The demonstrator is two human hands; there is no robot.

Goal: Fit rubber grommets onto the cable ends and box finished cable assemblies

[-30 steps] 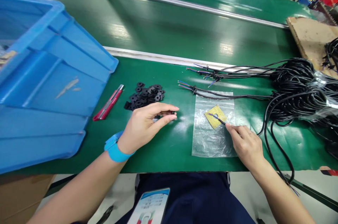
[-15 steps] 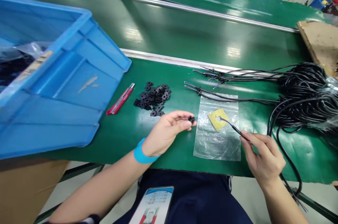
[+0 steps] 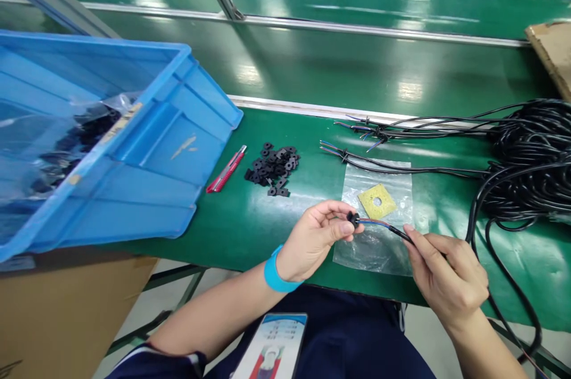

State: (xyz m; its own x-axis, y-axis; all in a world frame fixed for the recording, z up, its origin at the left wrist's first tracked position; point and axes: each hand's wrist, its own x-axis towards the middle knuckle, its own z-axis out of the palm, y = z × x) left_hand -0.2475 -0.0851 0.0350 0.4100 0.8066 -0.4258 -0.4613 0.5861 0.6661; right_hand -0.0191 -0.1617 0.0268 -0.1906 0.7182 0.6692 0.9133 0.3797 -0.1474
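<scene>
Between the thumb and fingers of my left hand (image 3: 319,237) is a small black grommet (image 3: 353,219). My right hand (image 3: 450,275) pinches a black cable (image 3: 400,234) near its stripped end. Thin coloured wires (image 3: 373,222), blue and red among them, run from that end to the grommet; whether they pass through it is hidden by my fingers. Just beyond lies a yellow square sponge (image 3: 384,199) with a round hole, on a clear plastic bag (image 3: 357,254). Left of my left hand is a pile of black grommets (image 3: 274,166).
A red utility knife (image 3: 226,169) lies beside a large blue bin (image 3: 147,182) holding bagged black parts. Several cables with grommets (image 3: 414,169) lead to a black cable coil (image 3: 526,159) at the right. A cardboard box (image 3: 553,55) stands at the far right.
The cable's wire ends have left the sponge and met the grommet in my left hand. My hands are closer together. The camera view has shifted, with more of the left bin showing.
</scene>
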